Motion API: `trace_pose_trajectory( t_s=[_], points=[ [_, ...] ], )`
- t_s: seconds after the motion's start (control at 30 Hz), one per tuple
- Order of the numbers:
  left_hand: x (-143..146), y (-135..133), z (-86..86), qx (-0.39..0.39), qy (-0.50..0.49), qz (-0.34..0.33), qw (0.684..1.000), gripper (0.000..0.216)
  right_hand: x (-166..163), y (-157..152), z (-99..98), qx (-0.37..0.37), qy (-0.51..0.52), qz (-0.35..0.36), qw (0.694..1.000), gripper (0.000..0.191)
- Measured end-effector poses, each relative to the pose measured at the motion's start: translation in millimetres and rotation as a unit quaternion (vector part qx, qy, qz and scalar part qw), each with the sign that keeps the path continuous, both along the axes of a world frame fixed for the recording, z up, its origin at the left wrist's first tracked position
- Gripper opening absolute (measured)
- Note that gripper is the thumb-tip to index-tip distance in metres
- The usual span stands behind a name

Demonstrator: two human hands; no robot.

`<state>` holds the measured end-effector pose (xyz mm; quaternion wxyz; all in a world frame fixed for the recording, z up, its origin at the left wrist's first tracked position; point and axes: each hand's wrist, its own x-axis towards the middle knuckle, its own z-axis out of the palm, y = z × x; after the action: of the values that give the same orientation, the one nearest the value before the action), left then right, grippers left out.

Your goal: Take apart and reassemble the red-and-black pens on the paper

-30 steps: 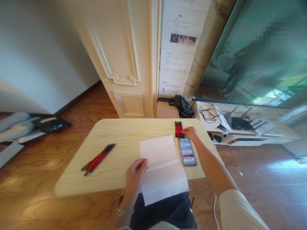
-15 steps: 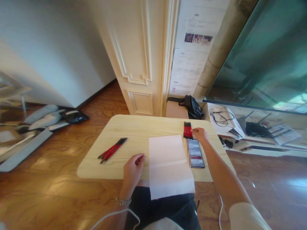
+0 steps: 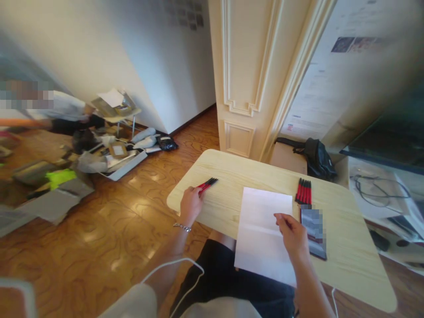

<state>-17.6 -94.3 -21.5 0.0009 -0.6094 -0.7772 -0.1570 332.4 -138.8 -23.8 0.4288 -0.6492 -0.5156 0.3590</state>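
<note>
My left hand [image 3: 191, 205] is at the left side of the table, its fingers closed on the lower part of a small bunch of red pens [image 3: 206, 186] with black ends. The hand covers the rest of the bunch. Over the right part of a white paper sheet [image 3: 261, 229] hovers my right hand [image 3: 293, 232], thumb and fingertips drawn together with nothing visible in them. Several more red pens [image 3: 304, 192] lie side by side in a row at the right. Just below that row is a phone [image 3: 318, 249], its screen partly blurred.
The pale wooden table [image 3: 351, 247] has rounded corners. Behind it a black bag [image 3: 318, 157] rests on a box, beside a shelf with cables [image 3: 377, 190]. At far left, a person [image 3: 69, 106] sits among boxes and clutter on the floor. A white cord crosses near my left arm.
The view has turned left. My left hand has moved from beside the paper to the left pens. My right hand has left the pen row and come back over the paper.
</note>
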Motion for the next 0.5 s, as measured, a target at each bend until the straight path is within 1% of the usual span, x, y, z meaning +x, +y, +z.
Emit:
trace_pose_trajectory(
  t_s=[0.1, 0.23, 0.37, 0.5],
  points=[
    [1, 3, 0.3, -0.03, 0.001, 0.008, 1.0, 0.032, -6, -5, 2.4, -0.005, 0.008, 0.011, 1.0, 0.045],
    [2, 7, -2.3, -0.038, 0.0, -0.005, 0.999, 0.033, -6, -9, 3.6, -0.008, 0.004, 0.023, 1.0, 0.044],
    [2, 10, -3.4, -0.063, 0.007, -0.014, 0.998, 0.033, -3, -11, 0.8, -0.02, -0.001, 0.026, 0.999, 0.044],
    [5, 12, -0.8, -0.073, 0.012, -0.019, 0.997, 0.033, -1, -13, -2.5, -0.029, 0.008, 0.028, 0.999, 0.044]
  ],
)
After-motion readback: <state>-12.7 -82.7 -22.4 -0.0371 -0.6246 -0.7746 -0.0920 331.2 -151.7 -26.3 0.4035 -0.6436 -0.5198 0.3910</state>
